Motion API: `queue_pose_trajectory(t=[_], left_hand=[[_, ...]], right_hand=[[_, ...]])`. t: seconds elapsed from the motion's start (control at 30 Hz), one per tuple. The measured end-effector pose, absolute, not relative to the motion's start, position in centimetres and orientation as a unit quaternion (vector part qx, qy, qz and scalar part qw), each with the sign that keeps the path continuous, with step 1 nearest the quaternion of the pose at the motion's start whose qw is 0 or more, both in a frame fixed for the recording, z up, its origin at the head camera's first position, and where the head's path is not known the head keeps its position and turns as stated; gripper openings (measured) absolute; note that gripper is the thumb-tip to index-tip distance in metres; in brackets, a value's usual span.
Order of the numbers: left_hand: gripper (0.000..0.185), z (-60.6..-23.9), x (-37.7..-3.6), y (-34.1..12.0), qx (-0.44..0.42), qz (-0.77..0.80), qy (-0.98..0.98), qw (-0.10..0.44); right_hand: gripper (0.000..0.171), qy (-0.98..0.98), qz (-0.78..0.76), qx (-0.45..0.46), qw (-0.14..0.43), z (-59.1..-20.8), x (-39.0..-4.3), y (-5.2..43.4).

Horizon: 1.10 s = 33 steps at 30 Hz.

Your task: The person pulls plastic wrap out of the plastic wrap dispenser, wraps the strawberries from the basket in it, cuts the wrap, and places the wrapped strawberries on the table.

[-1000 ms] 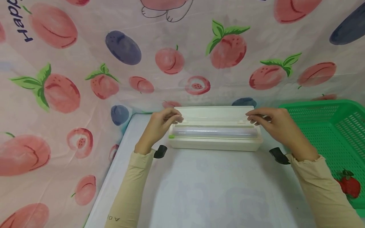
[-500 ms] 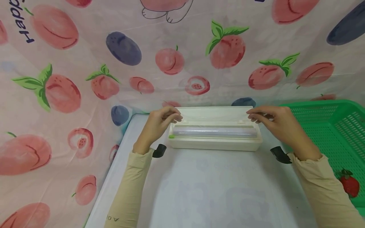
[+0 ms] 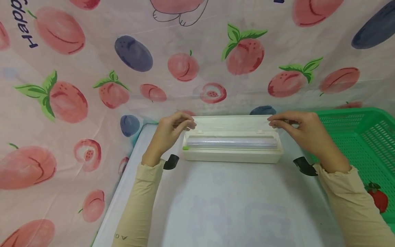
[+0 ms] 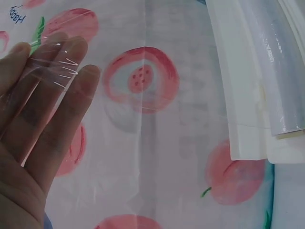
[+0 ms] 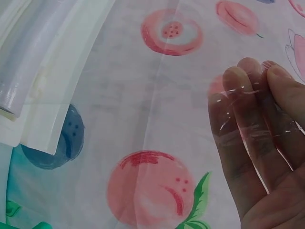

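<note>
A cream cling-film dispenser box (image 3: 232,156) lies open at the far end of the white table (image 3: 231,206), with the film roll (image 3: 231,141) in it and its lid (image 3: 231,124) tipped back. My left hand (image 3: 189,125) pinches the film's left corner above the box's left end. My right hand (image 3: 273,124) pinches the right corner above the right end. A clear sheet of film (image 3: 231,132) stretches between them. In the left wrist view the film (image 4: 55,64) crinkles over the fingers (image 4: 78,88). In the right wrist view the film (image 5: 248,124) lies over the fingers (image 5: 236,95).
A green mesh basket (image 3: 355,137) stands at the right with a strawberry (image 3: 378,200) inside. A fruit-printed sheet (image 3: 92,68) walls the back and left sides. Black wrist mounts (image 3: 170,162) (image 3: 303,165) hang under both sleeves.
Both hands have risen slightly and moved a little farther back, drawing the film higher off the roll. The box has not moved.
</note>
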<state>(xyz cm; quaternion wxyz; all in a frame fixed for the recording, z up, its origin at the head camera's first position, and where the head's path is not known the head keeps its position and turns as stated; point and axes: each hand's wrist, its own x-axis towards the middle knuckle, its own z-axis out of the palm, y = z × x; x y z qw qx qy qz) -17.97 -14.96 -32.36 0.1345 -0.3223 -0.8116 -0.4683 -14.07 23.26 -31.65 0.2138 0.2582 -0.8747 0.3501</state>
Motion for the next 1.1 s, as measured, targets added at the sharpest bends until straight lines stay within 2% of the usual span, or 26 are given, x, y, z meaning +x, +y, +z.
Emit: queue_pose_trajectory(t=[0.33, 1.1], left_hand=[[0.009, -31.6, -18.0, -14.9, -0.319, -0.477, -0.807, 0.141], [0.011, -30.3, -17.5, -14.9, -0.352, -0.471, -0.784, 0.200]], right_hand=[[0.026, -0.875, 0.351, 0.250, 0.221, -30.8, -13.8, 23.1], [0.030, -0.853, 0.384, 0.259, 0.239, -29.3, -13.2, 23.1]])
